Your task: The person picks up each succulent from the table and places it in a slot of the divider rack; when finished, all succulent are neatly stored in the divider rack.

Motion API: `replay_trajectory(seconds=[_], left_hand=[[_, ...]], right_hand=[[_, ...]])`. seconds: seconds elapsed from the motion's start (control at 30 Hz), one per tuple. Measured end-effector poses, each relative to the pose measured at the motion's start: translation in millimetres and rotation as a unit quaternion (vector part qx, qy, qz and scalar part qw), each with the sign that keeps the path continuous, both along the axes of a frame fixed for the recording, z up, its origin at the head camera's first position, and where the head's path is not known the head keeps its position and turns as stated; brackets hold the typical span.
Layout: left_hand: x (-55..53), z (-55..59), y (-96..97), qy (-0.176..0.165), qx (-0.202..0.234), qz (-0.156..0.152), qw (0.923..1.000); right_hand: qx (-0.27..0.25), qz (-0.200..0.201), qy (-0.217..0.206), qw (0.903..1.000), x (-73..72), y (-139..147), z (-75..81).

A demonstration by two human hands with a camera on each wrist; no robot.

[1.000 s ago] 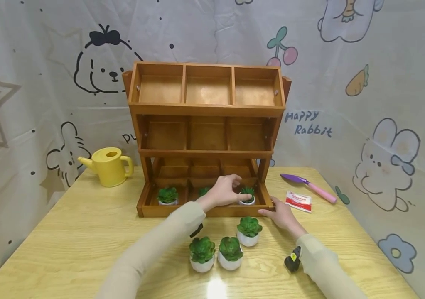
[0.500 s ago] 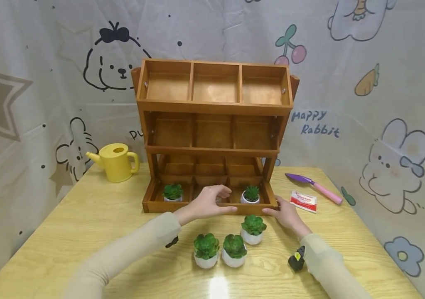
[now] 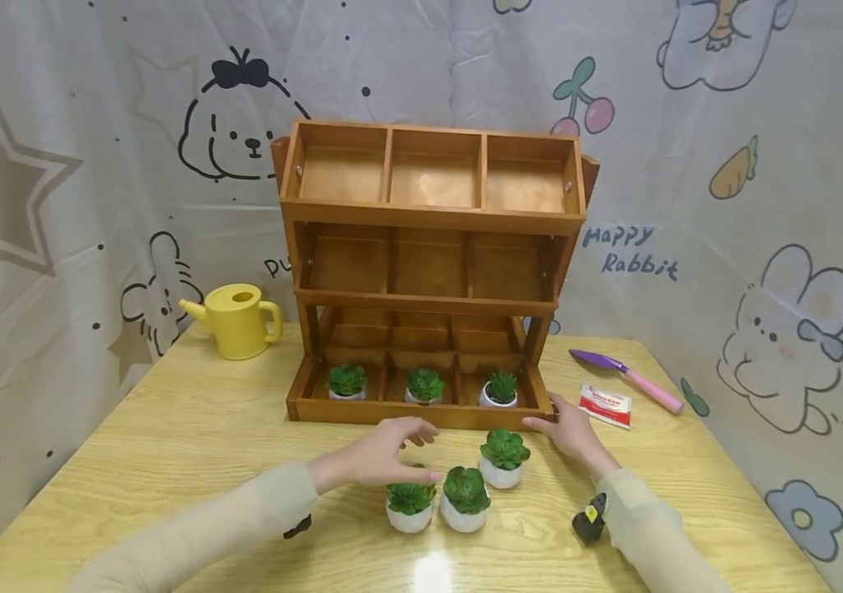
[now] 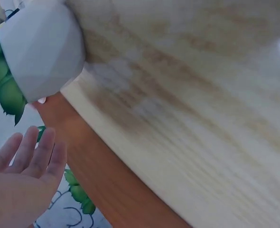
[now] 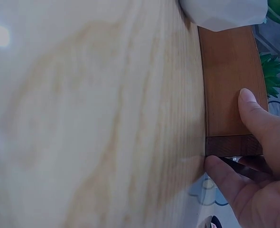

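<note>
A three-tier wooden planter shelf stands on the table. Its bottom tray bears three potted succulents, one per front compartment: left, middle and right. My left hand, holding nothing, hovers with thumb and fingers spread over a front potted succulent, partly covering its leaves. Beside that pot stand a second succulent and a third closer to the tray. With my right hand I grip the tray's right front corner; in the right wrist view the thumb presses the front board.
A yellow watering can stands at the back left. To the right of the shelf lie a purple-and-pink trowel and a red-and-white packet. A printed curtain hangs behind the wooden table.
My left hand has drawn back from the tray's right compartment, leftward and toward me, to the front plants. The middle succulent has come into full view. My right hand stays at the corner.
</note>
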State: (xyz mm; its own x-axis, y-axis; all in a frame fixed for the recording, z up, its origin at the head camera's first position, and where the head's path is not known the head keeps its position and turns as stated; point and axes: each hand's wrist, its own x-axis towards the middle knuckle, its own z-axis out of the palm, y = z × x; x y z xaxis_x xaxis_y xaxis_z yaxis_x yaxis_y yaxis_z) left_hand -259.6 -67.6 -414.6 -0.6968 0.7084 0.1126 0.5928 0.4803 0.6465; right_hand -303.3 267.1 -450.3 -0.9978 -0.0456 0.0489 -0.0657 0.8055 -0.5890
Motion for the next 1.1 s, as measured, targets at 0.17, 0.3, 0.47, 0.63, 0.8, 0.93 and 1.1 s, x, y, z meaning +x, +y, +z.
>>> replay_trajectory(seconds=[0.17,0.3,0.47,0.63,0.8,0.93,1.1], left_hand=[[4.0,-5.6,-3.6,-0.031,-0.026,-0.016,0.9991],[3.8,-9.6,-6.1,-0.038,-0.031,-0.037,0.9981],[2.3,-14.3,-10.0,-0.035,-0.038,-0.05,0.9974],[1.6,-19.3,-14.0,-0.048,-0.056,-0.067,0.995],[-2.6,-20.6,-18.6,-0.067,-0.05,-0.1,0.9914],[-5.9,-20.5,-21.5,-0.084,-0.051,-0.126,0.9872],[-6.9,-22.1,-24.3,-0.087,-0.06,-0.139,0.9847]], right_hand=[[-0.002,-0.001,-0.003,1.0,-0.7,1,-1.4],[0.0,0.0,0.0,1.0,-0.4,1,-1.5],[0.003,0.0,0.001,1.0,-0.2,0,-0.6],[0.007,-0.005,-0.008,0.9999,-0.9,1,-0.8],[0.007,-0.006,-0.008,0.9999,-1.7,1,-1.0],[0.007,-0.007,-0.008,0.9999,-1.3,2,-1.0],[0.005,-0.004,-0.008,1.0,-1.0,1,-1.5]])
